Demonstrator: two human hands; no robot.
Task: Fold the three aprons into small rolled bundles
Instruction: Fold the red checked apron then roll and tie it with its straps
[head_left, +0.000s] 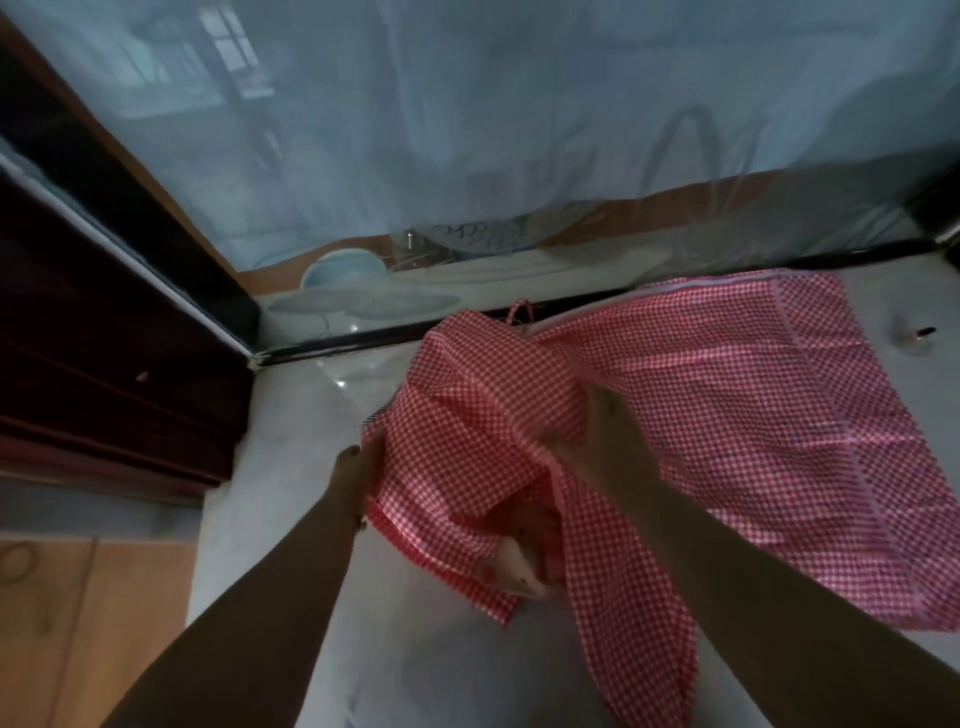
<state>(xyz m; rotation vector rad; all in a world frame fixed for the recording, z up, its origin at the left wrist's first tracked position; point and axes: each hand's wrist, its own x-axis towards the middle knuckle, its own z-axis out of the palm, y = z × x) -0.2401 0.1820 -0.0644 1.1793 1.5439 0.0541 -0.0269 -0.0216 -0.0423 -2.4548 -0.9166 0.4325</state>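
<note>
From my head camera, the red checked apron (675, 415) lies on the pale table (291, 467), stretching away to my right. My left hand (358, 478) pinches its left edge; my right hand (608, 441) grips the bunched middle.

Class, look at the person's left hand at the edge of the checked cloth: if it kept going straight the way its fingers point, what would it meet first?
The left hand points away from the person, so probably more checked cloth, which it already touches, then the black ledge; depth is unclear.
</note>
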